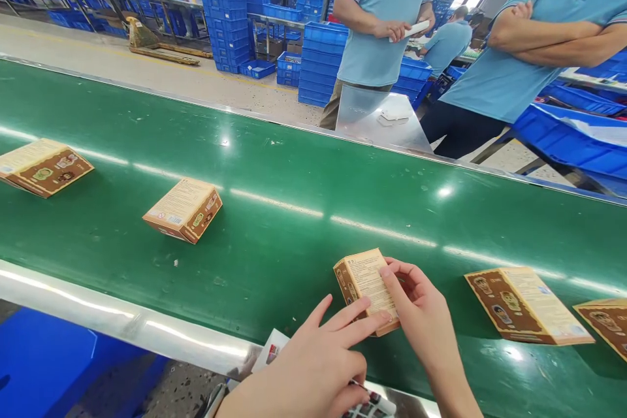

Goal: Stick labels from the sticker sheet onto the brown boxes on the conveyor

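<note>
A small brown and cream cardboard box (365, 281) sits tilted on the green conveyor belt (274, 261). My right hand (421, 307) grips it at its right side, thumb on the cream text face and fingers behind. My left hand (318, 366) reaches over from the lower left, its upper fingers spread and two fingertips on the box's text face. Its lower fingers are curled over printed white sheets (372, 405) that stick out beneath the palm; most of them are hidden. To the right lie a similar box (529, 307) and another box (605, 323), cut off by the frame.
Farther left on the belt are one box (183, 209) and another box (44, 166). A metal rail (122, 313) edges the near side, with a blue bin (44, 359) below. Across the belt stand two people in blue shirts, stacked blue crates (223, 6) and a pallet jack (157, 46).
</note>
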`<state>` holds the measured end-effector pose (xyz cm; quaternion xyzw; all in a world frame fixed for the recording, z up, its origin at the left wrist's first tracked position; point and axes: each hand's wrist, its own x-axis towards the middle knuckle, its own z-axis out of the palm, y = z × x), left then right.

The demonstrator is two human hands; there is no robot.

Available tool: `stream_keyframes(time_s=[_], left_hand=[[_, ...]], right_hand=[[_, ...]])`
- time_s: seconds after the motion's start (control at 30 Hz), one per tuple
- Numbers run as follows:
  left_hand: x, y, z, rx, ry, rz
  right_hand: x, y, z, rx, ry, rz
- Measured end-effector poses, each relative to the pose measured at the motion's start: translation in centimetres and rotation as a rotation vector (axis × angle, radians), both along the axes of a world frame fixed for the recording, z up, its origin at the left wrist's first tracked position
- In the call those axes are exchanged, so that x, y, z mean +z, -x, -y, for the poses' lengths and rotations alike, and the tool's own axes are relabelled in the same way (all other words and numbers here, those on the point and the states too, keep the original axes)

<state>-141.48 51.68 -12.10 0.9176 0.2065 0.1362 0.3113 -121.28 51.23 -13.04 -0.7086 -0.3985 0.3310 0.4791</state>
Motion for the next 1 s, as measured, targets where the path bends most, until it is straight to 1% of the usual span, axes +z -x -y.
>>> stream_keyframes(time_s=[0.1,0.17,0.23,0.3,0.33,0.37,0.4,0.47,0.5,0.53,0.57,0.67,0.73,0.77,0.83,0.9,0.93,0.97,1.0], left_hand=[[0.0,-0.6,0.0,-0.040,-0.037,-0.036],[0.0,-0.7,0.0,-0.060,-0.060,-0.019],[0.3,-0.4,0.0,-0.023,-0.052,0.042],[0.9,0.4,0.1,0.078,0.013,0.096],[1.3,0.9,0.2,0.142,0.062,0.108],[1.8,1.4,0.2,0.207,0.116,0.111],[2.2,1.9,0.3,0.260,0.167,0.106],[3.1,3.0,0.2,0.321,0.251,0.079],[3.4,3.4,0.2,0.335,0.279,0.069],[3.7,3.7,0.1,0.345,0.302,0.052],[3.8,4.0,0.1,0.352,0.320,0.030],[4.0,4.4,0.1,0.378,0.350,-0.030],[4.0,4.4,0.2,0.402,0.371,-0.060],[3.9,4.4,0.3,0.424,0.393,-0.067],[3.8,4.7,0.3,0.480,0.467,-0.068],[3.8,5.7,-0.2,0.554,0.538,-0.050],[3.8,6.5,-0.7,0.594,0.533,-0.028],[3.8,7.5,-1.4,0.637,0.479,0.002],[3.7,8.7,-2.1,0.683,0.384,0.032]], right_hand=[[0.0,-0.6,-0.2,-0.078,-0.006,0.126],[0.4,-1.2,-0.4,-0.126,0.000,0.198],[1.3,-1.6,-0.1,-0.166,-0.005,0.331],[2.4,-1.7,0.8,-0.190,-0.065,0.495],[3.0,-1.5,1.4,-0.162,-0.113,0.561],[3.5,-1.3,2.2,-0.072,-0.163,0.607],[4.0,-0.9,3.0,0.075,-0.210,0.633],[4.6,0.1,4.4,0.433,-0.313,0.648],[4.7,0.7,4.8,0.575,-0.367,0.652],[4.7,1.2,5.1,0.658,-0.422,0.662],[4.6,1.7,5.2,0.678,-0.474,0.683],[4.0,2.8,4.9,0.646,-0.564,0.813],[3.6,3.3,4.5,0.686,-0.614,0.932],[3.5,3.5,4.3,0.703,-0.652,0.988],[3.2,3.7,4.0,0.691,-0.752,1.052],[2.9,3.8,4.0,0.658,-0.804,1.016],[2.8,3.6,4.0,0.652,-0.793,0.967],[2.6,3.3,4.0,0.657,-0.765,0.911],[2.4,3.0,4.1,0.659,-0.726,0.855]])
